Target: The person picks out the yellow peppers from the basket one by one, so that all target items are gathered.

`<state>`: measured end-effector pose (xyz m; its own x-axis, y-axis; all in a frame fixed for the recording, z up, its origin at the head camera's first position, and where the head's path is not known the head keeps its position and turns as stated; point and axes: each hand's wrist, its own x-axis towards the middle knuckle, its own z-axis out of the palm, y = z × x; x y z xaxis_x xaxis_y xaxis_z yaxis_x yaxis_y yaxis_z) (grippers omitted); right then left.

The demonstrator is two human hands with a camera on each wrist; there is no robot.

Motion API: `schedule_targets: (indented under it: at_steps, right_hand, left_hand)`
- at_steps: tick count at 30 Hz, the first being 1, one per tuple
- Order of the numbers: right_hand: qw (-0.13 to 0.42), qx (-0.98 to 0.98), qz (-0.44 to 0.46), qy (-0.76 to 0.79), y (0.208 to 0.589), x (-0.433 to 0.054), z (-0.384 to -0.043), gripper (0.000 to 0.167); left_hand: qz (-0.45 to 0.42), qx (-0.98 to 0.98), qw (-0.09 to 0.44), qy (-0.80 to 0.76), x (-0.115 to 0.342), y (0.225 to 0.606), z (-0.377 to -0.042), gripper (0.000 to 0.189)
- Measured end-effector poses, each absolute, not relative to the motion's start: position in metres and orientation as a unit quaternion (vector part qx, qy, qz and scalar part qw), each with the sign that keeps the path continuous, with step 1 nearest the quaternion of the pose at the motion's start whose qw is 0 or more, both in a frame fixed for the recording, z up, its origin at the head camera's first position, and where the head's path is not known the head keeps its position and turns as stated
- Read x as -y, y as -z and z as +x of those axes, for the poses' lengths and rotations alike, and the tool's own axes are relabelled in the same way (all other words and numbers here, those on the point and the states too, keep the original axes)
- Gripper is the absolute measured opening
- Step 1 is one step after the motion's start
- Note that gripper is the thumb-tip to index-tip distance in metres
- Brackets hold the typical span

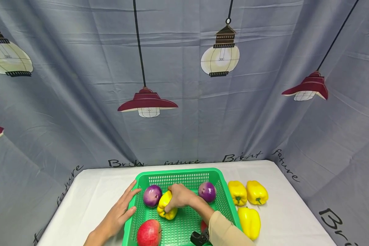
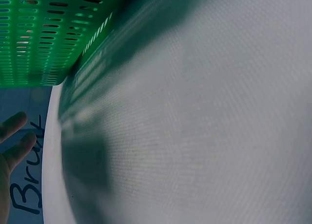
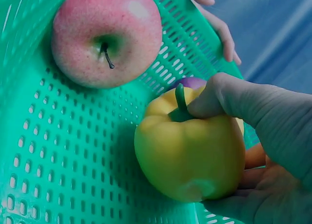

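Observation:
My right hand (image 1: 182, 196) grips a yellow bell pepper (image 1: 167, 205) inside the green basket (image 1: 184, 173), thumb by its green stem and fingers round its far side, as the right wrist view shows. Just left of that pepper lies a purple onion (image 1: 152, 196); another purple onion (image 1: 207, 191) sits at the basket's right. Toward the front left is a red apple (image 1: 149, 233), also large in the right wrist view. A second red fruit is mostly hidden behind my right forearm. My left hand (image 1: 119, 212) rests with straight, spread fingers at the basket's left rim.
Right of the basket, on the white tablecloth (image 1: 290, 218), lie three yellow bell peppers: one near the basket wall (image 1: 237, 192), one further right (image 1: 257, 192) and one closer to me (image 1: 249, 222). A grey curtain (image 1: 184, 136) printed with lamps hangs behind the table.

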<state>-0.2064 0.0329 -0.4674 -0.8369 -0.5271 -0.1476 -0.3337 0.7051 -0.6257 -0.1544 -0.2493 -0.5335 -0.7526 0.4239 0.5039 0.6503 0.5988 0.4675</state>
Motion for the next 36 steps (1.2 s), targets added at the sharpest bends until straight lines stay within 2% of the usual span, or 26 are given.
schedule_targets:
  at_steps: [13, 18, 31, 36]
  right_hand:
    - [0.177, -0.901, -0.218, 0.331, 0.453, -0.04, -0.204, 0.042]
    - [0.186, -0.895, -0.219, 0.343, 0.448, -0.046, -0.203, 0.059]
    - [0.174, -0.881, -0.221, 0.38, 0.427, -0.069, -0.193, 0.072]
    - [0.17, -0.874, -0.217, 0.401, 0.421, -0.08, -0.188, 0.051]
  left_hand:
    - [-0.319, 0.863, 0.19, 0.343, 0.246, 0.535, -0.153, 0.057]
    - [-0.313, 0.869, 0.181, 0.337, 0.246, 0.536, -0.153, 0.057]
    - [-0.306, 0.875, 0.183, 0.327, 0.248, 0.535, -0.153, 0.056]
    - [-0.309, 0.874, 0.187, 0.325, 0.248, 0.534, -0.154, 0.057]
